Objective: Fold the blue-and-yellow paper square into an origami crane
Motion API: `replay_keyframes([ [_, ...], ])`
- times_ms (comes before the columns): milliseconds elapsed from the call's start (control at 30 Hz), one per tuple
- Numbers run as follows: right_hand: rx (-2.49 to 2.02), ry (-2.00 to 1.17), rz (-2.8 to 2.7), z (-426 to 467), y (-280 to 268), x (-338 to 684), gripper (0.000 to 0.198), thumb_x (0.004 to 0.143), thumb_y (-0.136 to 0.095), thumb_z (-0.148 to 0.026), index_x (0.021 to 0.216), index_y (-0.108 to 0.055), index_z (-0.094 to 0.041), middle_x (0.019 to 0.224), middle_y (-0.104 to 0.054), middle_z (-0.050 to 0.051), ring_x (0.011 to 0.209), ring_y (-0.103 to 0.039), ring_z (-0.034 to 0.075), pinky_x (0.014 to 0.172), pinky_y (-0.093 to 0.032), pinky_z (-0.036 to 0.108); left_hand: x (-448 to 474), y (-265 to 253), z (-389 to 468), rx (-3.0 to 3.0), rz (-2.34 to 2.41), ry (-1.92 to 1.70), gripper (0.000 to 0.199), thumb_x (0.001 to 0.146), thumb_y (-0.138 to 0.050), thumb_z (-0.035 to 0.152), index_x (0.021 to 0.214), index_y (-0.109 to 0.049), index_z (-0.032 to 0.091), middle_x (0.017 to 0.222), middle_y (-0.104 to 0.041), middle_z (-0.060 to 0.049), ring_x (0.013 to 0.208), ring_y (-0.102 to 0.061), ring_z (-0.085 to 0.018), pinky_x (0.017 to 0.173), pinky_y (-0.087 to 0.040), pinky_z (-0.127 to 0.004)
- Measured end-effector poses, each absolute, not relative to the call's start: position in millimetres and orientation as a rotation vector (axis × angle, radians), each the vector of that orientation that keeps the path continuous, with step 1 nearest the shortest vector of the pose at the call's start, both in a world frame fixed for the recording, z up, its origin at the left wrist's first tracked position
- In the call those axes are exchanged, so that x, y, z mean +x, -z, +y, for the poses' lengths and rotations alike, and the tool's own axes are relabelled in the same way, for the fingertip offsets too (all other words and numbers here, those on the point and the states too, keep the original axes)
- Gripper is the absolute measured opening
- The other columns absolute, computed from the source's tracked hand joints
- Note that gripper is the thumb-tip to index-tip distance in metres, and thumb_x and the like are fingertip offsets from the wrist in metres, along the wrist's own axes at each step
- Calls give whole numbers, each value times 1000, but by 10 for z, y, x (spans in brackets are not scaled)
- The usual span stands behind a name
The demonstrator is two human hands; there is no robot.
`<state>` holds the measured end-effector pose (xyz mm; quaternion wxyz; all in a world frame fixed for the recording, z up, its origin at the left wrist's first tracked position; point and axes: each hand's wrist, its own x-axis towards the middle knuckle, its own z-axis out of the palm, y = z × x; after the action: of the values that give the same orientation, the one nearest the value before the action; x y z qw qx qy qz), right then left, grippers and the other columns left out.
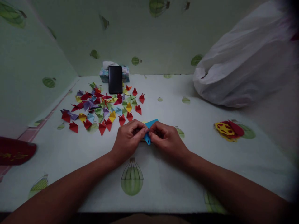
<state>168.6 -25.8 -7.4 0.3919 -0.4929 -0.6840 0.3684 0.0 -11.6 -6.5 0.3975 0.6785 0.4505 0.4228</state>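
A blue sheet of origami paper (151, 123), partly folded, is between my two hands above the middle of the table. My left hand (129, 135) pinches its left side with thumb and forefinger. From the right, my right hand (167, 137) grips the other side, its fingers curled in. A narrow folded point of the paper hangs down toward me between the thumbs. Something yellowish shows just behind and under the paper, mostly hidden by the hands. Beyond my left hand lies a spread of small folded paper cranes (108, 123) in red, yellow, green, purple and blue.
A black phone (115, 79) leans on a tissue box (126, 73) at the back. A white plastic bag (233, 68) bulges at the back right. Red and yellow cut-out pieces (227, 129) lie to the right. A dark red object (17, 151) sits at the left edge.
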Motion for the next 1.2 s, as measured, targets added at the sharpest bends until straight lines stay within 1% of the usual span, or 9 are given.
replay_keyframes([
  [167,-1250,-952,-1704,-239,71,1716,16,85,-57,-21,69,-52,-19,62,-52,-3,57,-44,10,54,-34,24,-10,69,-104,1869,1155,-1096,8,87,-64,22,80,-66,18,76,-66,-2,69,-61,-14,63,-49,-25],
  [233,-1232,-1024,-1624,-238,60,1728,17,90,-56,-27,75,-54,-19,63,-54,-3,56,-47,10,54,-36,24,-14,78,-98,1855,1201,-1110,8,87,-64,24,81,-64,18,76,-65,-1,66,-60,-13,61,-49,-24],
  [300,-1193,-1108,-1546,-245,45,1734,25,95,-52,-38,79,-54,-19,64,-56,-2,54,-49,11,53,-38,25,-21,87,-97,1824,1280,-1151,10,89,-63,26,83,-60,19,74,-63,0,63,-59,-12,59,-49,-25],
  [400,-1162,-1101,-1579,-262,27,1725,33,93,-56,-46,74,-52,-19,63,-54,-2,55,-48,11,52,-37,25,-30,86,-105,1854,1364,-1239,10,89,-61,26,83,-56,20,75,-61,0,64,-60,-12,62,-50,-26],
  [567,-1246,-935,-1664,-263,40,1703,27,87,-63,-37,70,-52,-19,61,-51,-2,54,-42,10,51,-32,25,-19,56,-133,2015,1350,-1322,10,87,-60,20,80,-54,20,76,-59,0,65,-57,-11,63,-50,-25],
  [733,-1254,-1017,-1539,-245,88,1700,15,87,-61,-29,78,-54,-20,62,-56,-2,54,-50,11,50,-38,25,-2,50,-156,2049,1349,-1322,11,85,-59,16,81,-51,20,75,-56,2,61,-55,-10,60,-48,-24],
  [833,-1188,-1096,-1474,-250,101,1695,14,88,-61,-31,84,-53,-20,64,-58,-3,54,-54,12,51,-43,25,0,58,-166,2028,1367,-1272,12,82,-60,14,83,-49,21,74,-55,3,60,-54,-10,59,-45,-24],
  [1000,-1094,-1110,-1429,-255,86,1708,19,93,-56,-38,89,-54,-20,69,-57,-1,58,-56,12,56,-48,27,-3,36,-149,1661,1298,-1251,11,82,-59,18,84,-49,21,73,-53,4,57,-54,-10,54,-46,-24],
  [1200,-1122,-865,-1647,-207,46,1731,11,84,-68,-25,92,-63,-19,89,-62,4,76,-58,15,70,-48,28,4,4,-70,1128,1053,-1203,15,75,-65,22,80,-50,20,66,-51,6,48,-50,-7,46,-46,-21],
])
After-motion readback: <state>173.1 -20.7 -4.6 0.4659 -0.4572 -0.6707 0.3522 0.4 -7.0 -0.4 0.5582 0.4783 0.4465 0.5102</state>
